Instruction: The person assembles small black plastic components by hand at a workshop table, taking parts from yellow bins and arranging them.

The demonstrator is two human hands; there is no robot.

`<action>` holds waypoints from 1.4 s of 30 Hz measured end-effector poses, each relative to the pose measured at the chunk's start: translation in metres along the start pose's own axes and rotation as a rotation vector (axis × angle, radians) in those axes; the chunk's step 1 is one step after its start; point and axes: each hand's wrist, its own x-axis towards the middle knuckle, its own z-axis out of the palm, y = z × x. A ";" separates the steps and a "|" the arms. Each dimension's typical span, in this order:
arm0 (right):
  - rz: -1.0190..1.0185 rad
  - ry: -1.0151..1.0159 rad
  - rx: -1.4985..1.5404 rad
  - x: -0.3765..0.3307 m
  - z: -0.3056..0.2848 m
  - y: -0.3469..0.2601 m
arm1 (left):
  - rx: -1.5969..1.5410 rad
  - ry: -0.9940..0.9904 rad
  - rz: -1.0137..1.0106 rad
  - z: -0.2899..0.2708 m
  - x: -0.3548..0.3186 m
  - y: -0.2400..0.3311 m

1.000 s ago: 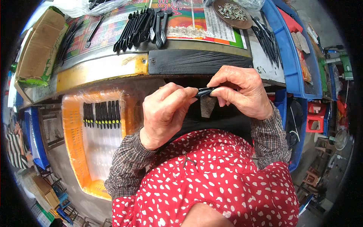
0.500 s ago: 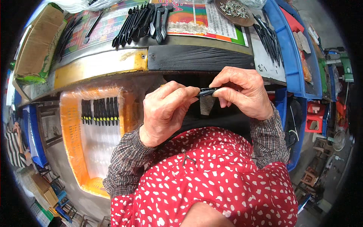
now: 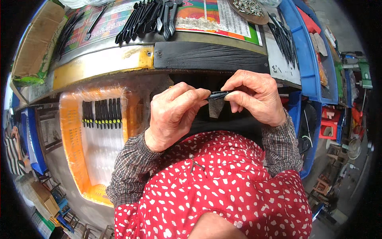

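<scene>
In front of my body, just below the bench edge, both hands are closed on a slim black piece (image 3: 217, 95). My left hand (image 3: 172, 113) pinches its left end, and my right hand (image 3: 254, 95) grips the other end between thumb and fingers. The fingertips cover both ends, so I cannot make out its exact kind. To the left of my left hand, an orange basket (image 3: 71, 147) holds a row of slender black pieces (image 3: 102, 113) with yellow-green dots, lying on white lining.
On the bench, long black parts (image 3: 149, 20) lie over printed sheets. A round dish (image 3: 258, 18) of small metal fasteners sits at the far right, near more black parts (image 3: 283, 42). Blue bins (image 3: 308, 71) flank the right side; a cardboard box (image 3: 38, 44) stands far left.
The bench and basket have shifted slightly leftward in the picture. Both hands keep their hold on the black piece, which looks tilted a little differently.
</scene>
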 end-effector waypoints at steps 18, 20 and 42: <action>-0.164 0.028 -0.176 0.009 0.010 0.010 | -0.091 0.072 -0.043 0.002 0.001 -0.005; -0.158 0.051 -0.169 0.009 0.013 0.012 | -0.061 0.072 -0.065 0.002 0.000 -0.002; -0.143 0.080 -0.130 0.011 0.027 0.017 | -0.070 0.064 -0.092 0.001 -0.002 -0.005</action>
